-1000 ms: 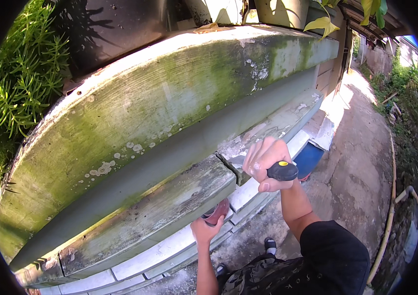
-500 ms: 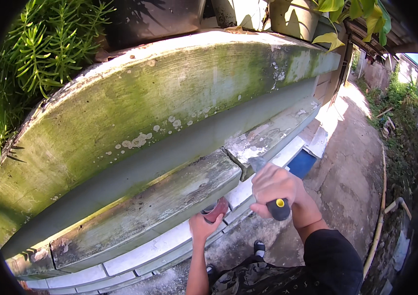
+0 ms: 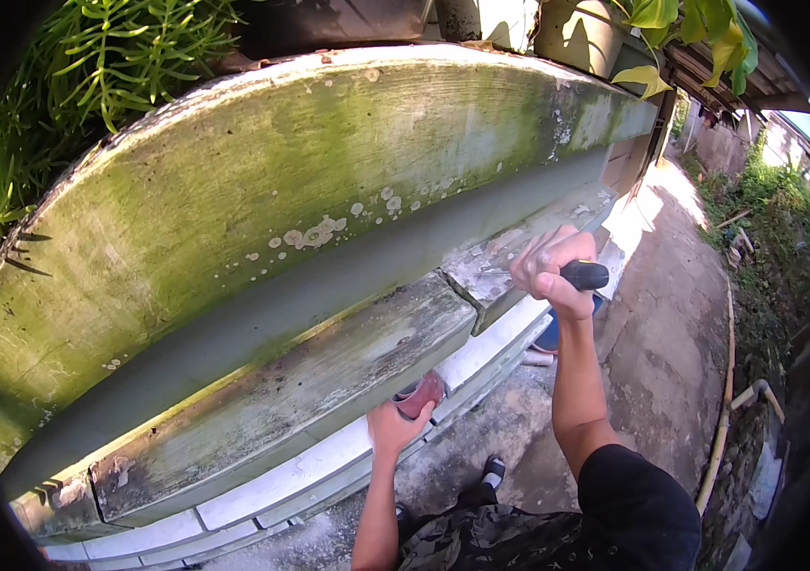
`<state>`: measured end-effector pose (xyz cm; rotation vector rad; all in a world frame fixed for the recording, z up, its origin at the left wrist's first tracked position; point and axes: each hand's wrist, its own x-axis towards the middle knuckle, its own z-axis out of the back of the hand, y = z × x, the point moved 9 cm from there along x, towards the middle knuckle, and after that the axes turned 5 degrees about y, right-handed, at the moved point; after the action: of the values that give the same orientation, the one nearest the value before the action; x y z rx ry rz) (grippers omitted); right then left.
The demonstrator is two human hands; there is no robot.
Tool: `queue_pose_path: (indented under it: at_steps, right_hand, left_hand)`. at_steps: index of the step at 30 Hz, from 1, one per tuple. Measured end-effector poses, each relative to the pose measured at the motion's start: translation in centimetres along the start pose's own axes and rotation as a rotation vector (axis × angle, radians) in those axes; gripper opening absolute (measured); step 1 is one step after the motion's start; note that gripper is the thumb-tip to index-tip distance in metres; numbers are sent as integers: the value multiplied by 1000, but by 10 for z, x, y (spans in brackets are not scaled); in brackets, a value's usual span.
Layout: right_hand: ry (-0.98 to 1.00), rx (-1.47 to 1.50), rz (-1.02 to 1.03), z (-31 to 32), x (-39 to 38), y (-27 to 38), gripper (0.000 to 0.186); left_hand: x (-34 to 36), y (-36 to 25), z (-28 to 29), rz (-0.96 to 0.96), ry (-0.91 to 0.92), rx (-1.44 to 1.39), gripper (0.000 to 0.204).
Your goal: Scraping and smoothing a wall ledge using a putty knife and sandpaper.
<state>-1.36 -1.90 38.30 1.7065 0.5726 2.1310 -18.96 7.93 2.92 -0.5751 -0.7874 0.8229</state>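
Note:
My right hand (image 3: pixel 555 269) is closed around the black handle of a tool (image 3: pixel 584 274) with a touch of yellow. It is over the flaking, chipped concrete ledge (image 3: pixel 472 286); the tool's working end is hidden behind my fingers. My left hand (image 3: pixel 394 423) is closed on a dark-red, cup-like object (image 3: pixel 425 394) just below the long weathered ledge segment (image 3: pixel 291 414), at a row of white blocks (image 3: pixel 272 481). Above both hands, a curved, green-stained concrete rim (image 3: pixel 262 171) with pale lichen spots overhangs a smooth grey recess.
Plant pots (image 3: pixel 576 38) and leafy plants (image 3: pixel 91 57) line the top of the wall. A concrete path (image 3: pixel 662 333) runs along the right beside weeds and a pale pipe (image 3: pixel 729 362). A blue object (image 3: pixel 548 333) sits behind my right forearm.
My right hand dipped, then rose up and to the right along the ledge with the tool. My left hand has shifted slightly up in the view, still holding the red object.

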Motion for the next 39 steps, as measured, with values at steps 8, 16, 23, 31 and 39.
queue_pose_path:
  at_steps: [8,16,23,31,39]
  right_hand:
    - [19,-220,-1,-9,2,-4,48]
    - [20,-299,70,-15,4,4,41]
    - [9,-445,-66,6,1,-9,41]
    - [41,-547,-92,8,-1,-16,41]
    - [-11,-579,-102,23,-1,-14,40]
  left_hand:
    - [3,7,-4,51,51,0,70]
    - [-2,0,-4,-15,60,-19,68]
    - [-1,3,-8,-60,50,-43,67]
    - [-2,3,-9,-27,68,-15,65]
    - [1,0,-13,38,193,-91,80]
